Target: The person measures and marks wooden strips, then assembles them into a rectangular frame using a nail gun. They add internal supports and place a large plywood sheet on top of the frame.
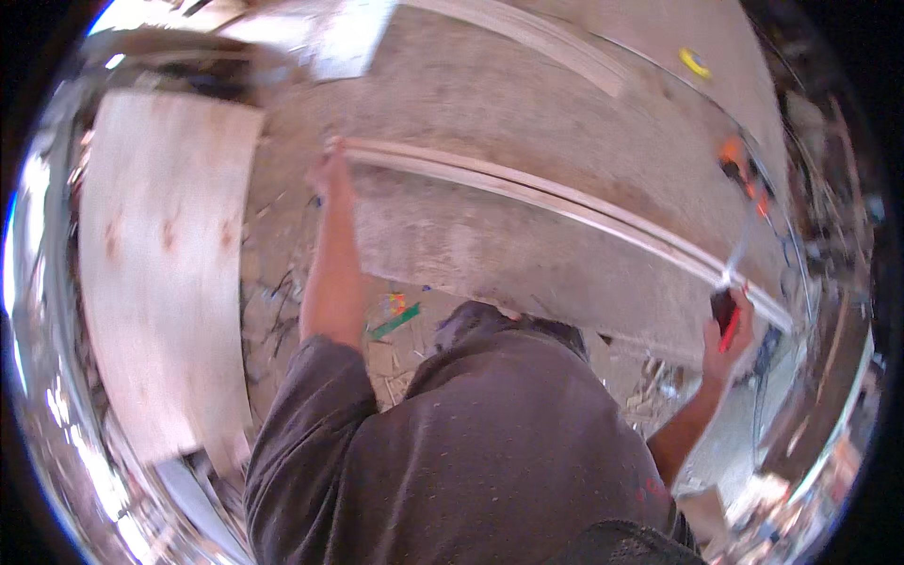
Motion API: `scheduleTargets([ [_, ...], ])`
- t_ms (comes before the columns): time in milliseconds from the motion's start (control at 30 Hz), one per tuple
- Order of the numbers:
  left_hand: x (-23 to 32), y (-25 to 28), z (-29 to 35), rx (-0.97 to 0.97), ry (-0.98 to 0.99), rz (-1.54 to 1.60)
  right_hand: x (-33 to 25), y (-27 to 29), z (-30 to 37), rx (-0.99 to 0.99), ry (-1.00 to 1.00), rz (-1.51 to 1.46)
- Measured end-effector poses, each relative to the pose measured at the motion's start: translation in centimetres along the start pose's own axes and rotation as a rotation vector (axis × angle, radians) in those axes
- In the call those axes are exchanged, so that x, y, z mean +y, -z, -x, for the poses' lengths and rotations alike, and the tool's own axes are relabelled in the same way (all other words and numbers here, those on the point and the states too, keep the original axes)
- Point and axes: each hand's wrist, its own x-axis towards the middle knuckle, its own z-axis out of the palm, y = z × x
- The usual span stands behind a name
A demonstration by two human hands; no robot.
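Long, pale wooden strips [527, 185] lie side by side across the worktable, running from the far left down to the right. My left hand [331, 174] is closed at their left end, its fingers blurred. At the right end, my right hand [738, 330] grips a red and black tape measure [725, 315] beside the strips. A thin bright line, which looks like the tape's blade, runs along their near edge. Just above that hand, a whitish band [737, 252] crosses the strips; its kind is unclear.
An orange and black power tool [739, 169] and a yellow roll [695, 63] lie on the table's [452, 231] right side. More strips [537, 38] lie at the back. A plywood panel [169, 254] stands at left. Scraps and a green piece [395, 322] litter the floor. A cable [799, 254] hangs at right.
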Motion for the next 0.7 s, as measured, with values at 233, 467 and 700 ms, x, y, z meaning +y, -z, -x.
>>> scheduleTargets([
  [233,2.6,-1.2,3.3,-0.132,0.063,0.296,-3.2,0.7,3.2,0.326,-0.188,-0.012],
  [467,2.7,-1.1,1.9,0.161,-0.436,-0.294,-3.6,0.3,2.4,0.725,-0.397,-0.075],
  [700,13.6,-10.1,27.2,-0.585,-1.371,-0.412,1.1,-5.4,2.7,0.895,-0.703,-0.8],
])
